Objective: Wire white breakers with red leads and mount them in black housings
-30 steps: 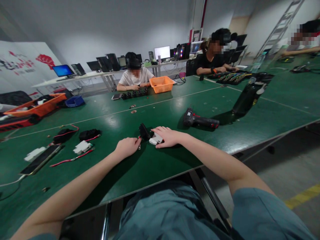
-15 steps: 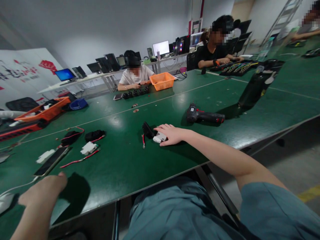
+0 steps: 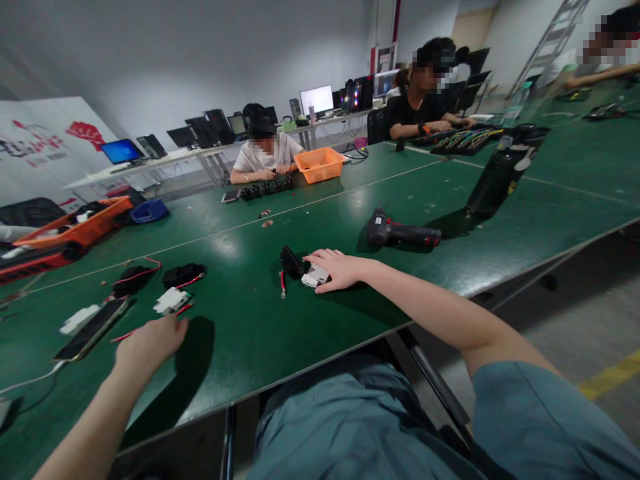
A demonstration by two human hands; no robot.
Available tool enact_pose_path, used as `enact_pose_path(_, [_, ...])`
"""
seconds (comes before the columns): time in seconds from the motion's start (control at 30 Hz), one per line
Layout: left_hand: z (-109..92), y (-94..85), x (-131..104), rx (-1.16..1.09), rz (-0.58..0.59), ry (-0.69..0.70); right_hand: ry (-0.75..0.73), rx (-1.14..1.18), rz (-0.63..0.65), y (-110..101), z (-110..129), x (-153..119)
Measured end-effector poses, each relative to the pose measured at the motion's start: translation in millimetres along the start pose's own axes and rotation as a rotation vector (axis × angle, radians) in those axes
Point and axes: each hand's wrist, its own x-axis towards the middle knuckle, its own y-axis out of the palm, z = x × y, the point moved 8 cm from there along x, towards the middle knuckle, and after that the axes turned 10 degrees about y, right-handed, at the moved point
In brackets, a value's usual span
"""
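Observation:
My right hand (image 3: 343,269) lies over a small white block-shaped part (image 3: 315,275), its thumb on the near side and its fingers across the top. Touching or just left of that part stands a black piece (image 3: 291,262) with a short red cable (image 3: 283,283) ending in a metal lug. Over the table's left side, my left hand (image 3: 150,343) hovers above a red cable (image 3: 185,309), partly covering it; its fingers are mostly hidden beneath it. Another white part (image 3: 171,301) rests just beyond that hand, near a black part (image 3: 184,275) with a red wire.
On the green table (image 3: 240,347) lie a phone (image 3: 93,330) with a white cord and a cordless drill (image 3: 403,233). A dark bottle (image 3: 505,173) stands to the right. Orange baskets (image 3: 320,165) and a blue bin (image 3: 149,211) sit farther back. Co-workers (image 3: 267,150) sit across the table.
My left hand has moved forward and right, from beside the phone's near end to the red cable. My right hand stays on the white part. The view has shifted slightly.

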Motion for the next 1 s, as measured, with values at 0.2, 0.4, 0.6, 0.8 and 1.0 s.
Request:
enact_pose_path(0.2, [-177, -67.8, 11, 0.147, -0.185, 0.372, -0.026, -0.018, -0.017, 0, -1, 1])
enact_pose_path(0.4, [-279, -125.7, 40, 0.069, -0.427, 0.615, -0.013, -0.007, 0.007, -9, -6, 1])
enact_pose_path(0.6, [-326, -116.8, 95, 0.019, -0.373, 0.685, 0.071, -0.128, 0.013, -20, -17, 0])
enact_pose_path(0.8, [-327, -106.8, 103, -0.006, -0.315, 0.778, 0.097, -0.159, 0.012, -21, -22, 0])
enact_pose_path(1.0, [-255, -140.1, 67, -0.058, -0.557, 0.793, 0.103, -0.139, 0.021, -22, -19, -2])
